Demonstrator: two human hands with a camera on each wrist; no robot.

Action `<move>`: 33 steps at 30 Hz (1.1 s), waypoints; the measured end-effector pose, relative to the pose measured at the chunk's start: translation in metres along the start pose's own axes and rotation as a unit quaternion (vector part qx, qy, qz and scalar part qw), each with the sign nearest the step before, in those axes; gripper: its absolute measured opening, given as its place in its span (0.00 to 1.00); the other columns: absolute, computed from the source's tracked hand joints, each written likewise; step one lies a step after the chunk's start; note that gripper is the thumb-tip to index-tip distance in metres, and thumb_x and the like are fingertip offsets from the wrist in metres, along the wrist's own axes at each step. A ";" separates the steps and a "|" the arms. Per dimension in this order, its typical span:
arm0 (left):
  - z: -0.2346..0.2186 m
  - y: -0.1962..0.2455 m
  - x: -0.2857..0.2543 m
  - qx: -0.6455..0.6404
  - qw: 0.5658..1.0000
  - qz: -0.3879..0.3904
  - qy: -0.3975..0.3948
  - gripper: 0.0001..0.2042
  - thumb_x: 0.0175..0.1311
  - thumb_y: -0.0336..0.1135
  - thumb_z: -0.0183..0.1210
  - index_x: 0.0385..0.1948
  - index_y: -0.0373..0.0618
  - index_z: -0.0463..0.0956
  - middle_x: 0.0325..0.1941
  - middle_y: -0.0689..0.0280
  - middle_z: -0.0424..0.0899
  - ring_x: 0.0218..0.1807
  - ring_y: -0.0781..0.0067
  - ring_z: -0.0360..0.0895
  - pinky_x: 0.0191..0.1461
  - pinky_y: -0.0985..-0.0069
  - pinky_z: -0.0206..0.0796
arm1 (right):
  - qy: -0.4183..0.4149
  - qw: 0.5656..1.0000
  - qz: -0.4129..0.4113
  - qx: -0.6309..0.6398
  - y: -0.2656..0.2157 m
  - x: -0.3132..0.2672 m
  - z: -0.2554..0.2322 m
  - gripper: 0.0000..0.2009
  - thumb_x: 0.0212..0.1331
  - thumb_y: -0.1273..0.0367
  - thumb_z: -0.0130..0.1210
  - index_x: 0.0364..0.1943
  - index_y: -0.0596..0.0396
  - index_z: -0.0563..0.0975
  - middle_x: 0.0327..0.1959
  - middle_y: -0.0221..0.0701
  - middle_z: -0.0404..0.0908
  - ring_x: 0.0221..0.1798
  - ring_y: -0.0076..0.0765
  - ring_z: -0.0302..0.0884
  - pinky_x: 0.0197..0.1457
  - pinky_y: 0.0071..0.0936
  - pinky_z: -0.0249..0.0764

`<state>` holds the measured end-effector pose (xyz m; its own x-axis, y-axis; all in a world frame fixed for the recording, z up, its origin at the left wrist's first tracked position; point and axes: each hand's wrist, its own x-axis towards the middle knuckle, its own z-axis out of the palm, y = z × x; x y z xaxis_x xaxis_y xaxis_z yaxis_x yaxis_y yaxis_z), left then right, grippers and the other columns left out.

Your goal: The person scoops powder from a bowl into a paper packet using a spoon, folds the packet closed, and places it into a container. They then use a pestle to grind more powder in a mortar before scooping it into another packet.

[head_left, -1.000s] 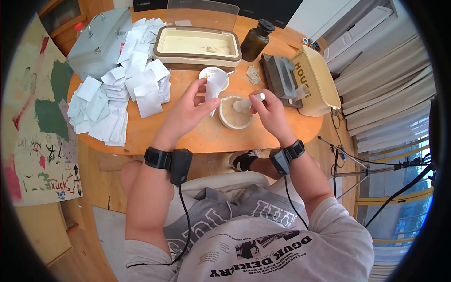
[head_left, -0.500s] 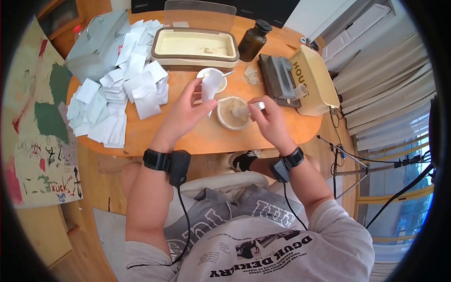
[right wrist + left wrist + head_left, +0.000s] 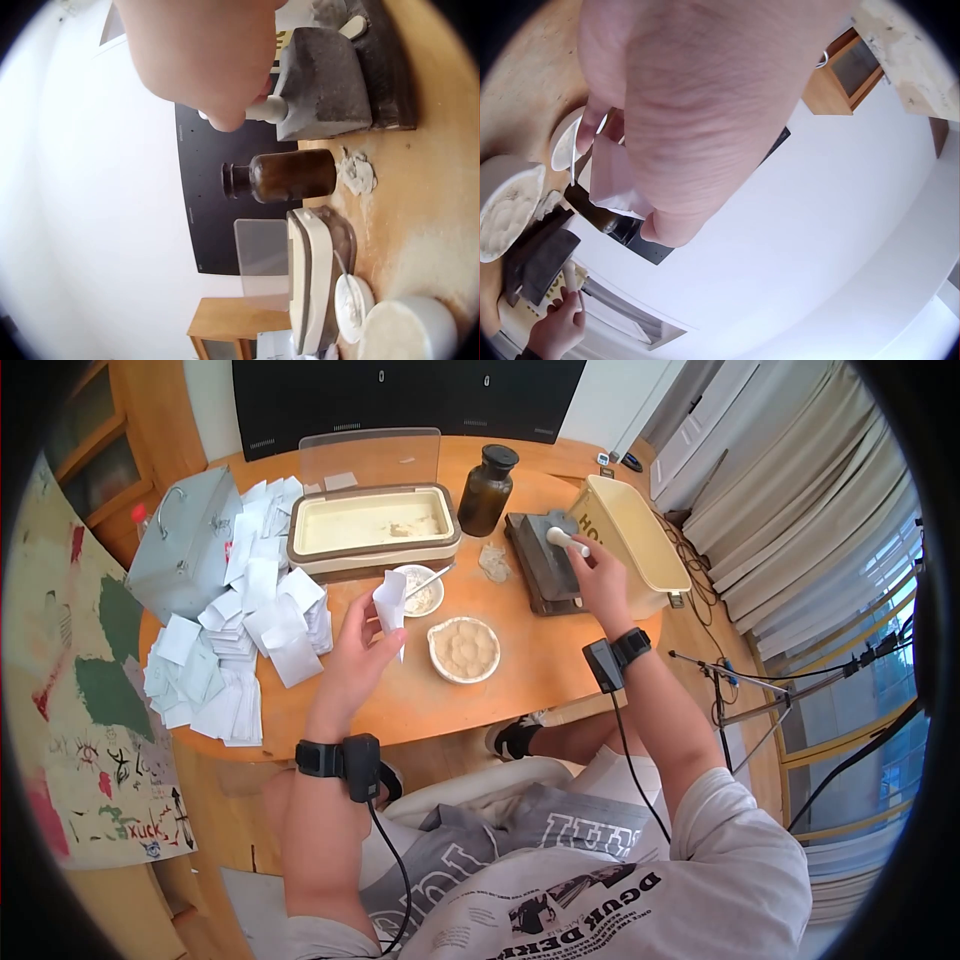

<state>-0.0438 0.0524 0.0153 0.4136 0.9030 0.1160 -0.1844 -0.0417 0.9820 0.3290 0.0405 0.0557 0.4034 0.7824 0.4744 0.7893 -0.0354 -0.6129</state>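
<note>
My left hand [image 3: 357, 660] holds a folded white paper [image 3: 391, 603] between thumb and fingers, beside the small white bowl [image 3: 424, 608] with powder and a spoon in it. The mortar [image 3: 464, 651] stands in front, its tan powder surface marked with round dents. My right hand [image 3: 602, 582] pinches the white pestle [image 3: 567, 541], whose head is at the dark grey block [image 3: 556, 522] on the right. In the right wrist view the pestle [image 3: 268, 109] meets the side of the grey block [image 3: 322, 84]; the fingertips are partly hidden behind the hand.
White paper packets [image 3: 230, 690] are heaped at the left by a metal case [image 3: 184, 547]. Behind the bowls are a cream box [image 3: 375, 524] with its clear lid up and a brown bottle [image 3: 486, 495]. A crumpled scrap [image 3: 493, 563] lies near the block; a yellow bin [image 3: 640, 550] stands right.
My right hand has lifted the pestle out of the mortar and moved it right to the grey block. The left hand still holds the paper. The head view has shifted.
</note>
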 end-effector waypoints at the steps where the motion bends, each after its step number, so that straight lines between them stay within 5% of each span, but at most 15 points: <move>1: -0.001 -0.001 0.000 0.001 1.000 -0.002 0.006 0.29 0.68 0.31 0.60 0.69 0.40 0.59 0.65 0.60 0.70 0.63 0.69 0.71 0.62 0.71 0.68 | -0.008 0.999 -0.021 -0.041 -0.002 0.002 0.003 0.15 0.62 0.64 0.63 0.50 0.56 0.83 0.27 0.38 0.83 0.29 0.34 0.81 0.35 0.32 0.75; 10: -0.008 0.004 0.000 -0.132 0.991 -0.004 0.029 0.29 0.68 0.29 0.57 0.69 0.38 0.58 0.66 0.62 0.68 0.62 0.71 0.69 0.65 0.70 0.63 | -0.044 0.984 -0.106 -0.134 0.016 -0.015 0.009 0.15 0.60 0.70 0.61 0.51 0.55 0.79 0.35 0.40 0.79 0.38 0.45 0.81 0.45 0.40 0.76; 15: -0.010 0.004 0.001 -0.119 0.992 0.011 0.041 0.29 0.68 0.25 0.51 0.72 0.40 0.54 0.61 0.63 0.68 0.63 0.66 0.70 0.66 0.63 0.66 | -0.029 0.980 -0.130 -0.150 -0.009 -0.020 0.007 0.14 0.61 0.71 0.60 0.51 0.56 0.79 0.40 0.41 0.79 0.41 0.47 0.81 0.48 0.40 0.76; 17: -0.005 0.011 0.001 -0.228 0.972 -0.013 0.050 0.30 0.65 0.24 0.50 0.71 0.42 0.55 0.60 0.61 0.69 0.64 0.61 0.70 0.66 0.60 0.66 | -0.047 0.977 -0.191 -0.080 -0.040 -0.023 0.021 0.12 0.62 0.71 0.58 0.49 0.57 0.80 0.40 0.42 0.80 0.35 0.47 0.79 0.43 0.35 0.75; 20: -0.010 -0.003 0.009 -0.319 0.947 -0.003 0.048 0.29 0.64 0.26 0.49 0.69 0.43 0.57 0.61 0.58 0.70 0.65 0.55 0.70 0.64 0.55 0.66 | -0.276 0.959 -0.068 0.000 -0.077 -0.017 0.051 0.14 0.65 0.65 0.58 0.46 0.62 0.80 0.38 0.46 0.84 0.39 0.46 0.84 0.46 0.37 0.78; 24: -0.007 0.009 0.003 -0.358 0.928 -0.038 0.095 0.26 0.64 0.29 0.49 0.66 0.44 0.61 0.60 0.55 0.71 0.63 0.52 0.71 0.64 0.53 0.67 | -0.284 0.954 -0.083 -0.053 -0.070 0.005 0.108 0.17 0.66 0.62 0.57 0.47 0.63 0.80 0.36 0.43 0.85 0.37 0.41 0.85 0.42 0.33 0.79; 26: -0.007 0.009 0.000 -0.342 0.930 -0.069 0.117 0.23 0.65 0.31 0.49 0.64 0.45 0.63 0.57 0.55 0.75 0.58 0.53 0.74 0.61 0.57 0.68 | -0.372 0.926 0.048 0.025 -0.074 0.011 0.121 0.17 0.67 0.60 0.57 0.45 0.63 0.82 0.33 0.38 0.85 0.33 0.34 0.83 0.38 0.29 0.79; 33: -0.013 0.009 0.006 -0.373 0.916 -0.080 0.126 0.19 0.73 0.47 0.51 0.59 0.47 0.68 0.48 0.58 0.80 0.47 0.63 0.78 0.49 0.65 0.68 | -0.455 0.887 0.048 0.067 -0.069 0.027 0.136 0.12 0.64 0.64 0.60 0.34 0.61 0.82 0.26 0.31 0.81 0.27 0.23 0.75 0.30 0.24 0.72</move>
<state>-0.0549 0.0631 0.0227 0.2871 0.9460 -0.1508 -0.7366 0.3187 0.5966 0.2229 0.1490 0.0248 -0.1221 0.9597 -0.2529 0.6852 -0.1029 -0.7210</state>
